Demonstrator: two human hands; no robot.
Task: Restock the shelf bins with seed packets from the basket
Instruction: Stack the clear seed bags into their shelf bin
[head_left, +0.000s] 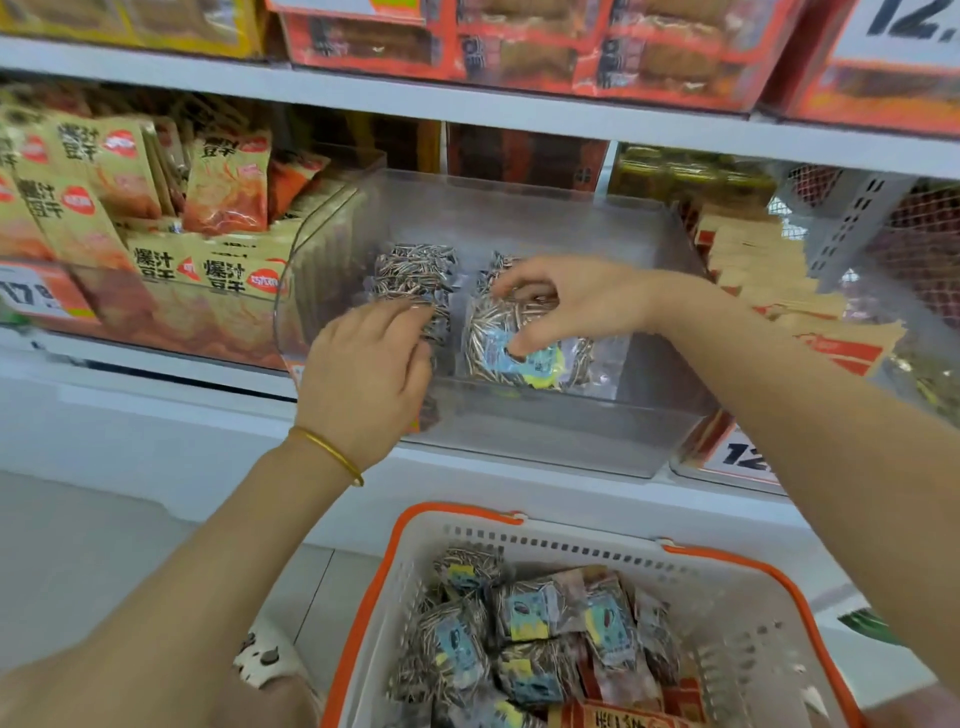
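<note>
Seed packet, label up, at right front of clear bin, directly beneath right hand, which pinches it; left hand touches neighbouring stack, grip unclear; basket below.

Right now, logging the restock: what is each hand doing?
Left hand: on the left seed packet stack; grip cannot be told.
Right hand: pinches a blue-labelled sunflower seed packet.

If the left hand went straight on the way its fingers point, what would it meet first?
Most likely the left stack of seed packets in the clear bin, just beyond the left hand; depth unclear.
</note>
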